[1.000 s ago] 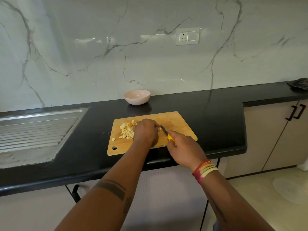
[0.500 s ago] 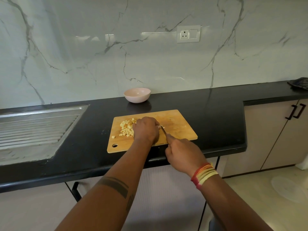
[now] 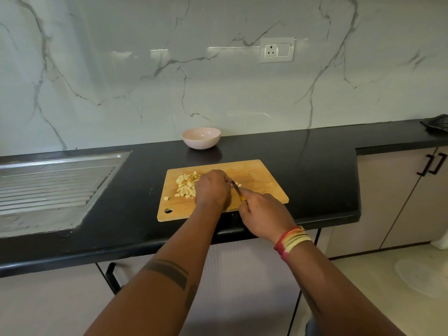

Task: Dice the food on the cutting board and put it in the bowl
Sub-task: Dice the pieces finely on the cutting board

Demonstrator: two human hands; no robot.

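Many small pale-yellow cubes, some with toasted brown faces, make up the diced food (image 3: 186,186), heaped on the left half of the wooden cutting board (image 3: 261,185). 1 stray cube (image 3: 166,198) lies apart from the heap, near the board's left edge, just above the round hanging hole in the near left corner. The board is light tan, rectangular with rounded corners, and lies flat on the black countertop (image 3: 315,166) to the right of a ribbed steel drainboard (image 3: 48,185).

The left hand (image 3: 213,189) rests on the board just right of the heap, fingers curled down over a piece of food; that piece is almost entirely hidden, with only a pale sliver showing past the fingers. Beside it the knife (image 3: 237,189) slants down toward the board, its thin blade touching or nearly touching the left fingers. The right hand (image 3: 263,214) grips the knife's yellow handle, fingers wrapped round it, at the board's near edge. Red and yellow threads circle the right wrist.

Behind the board, near the marble wall, the pink bowl (image 3: 201,138) stands upright and well apart from the food.
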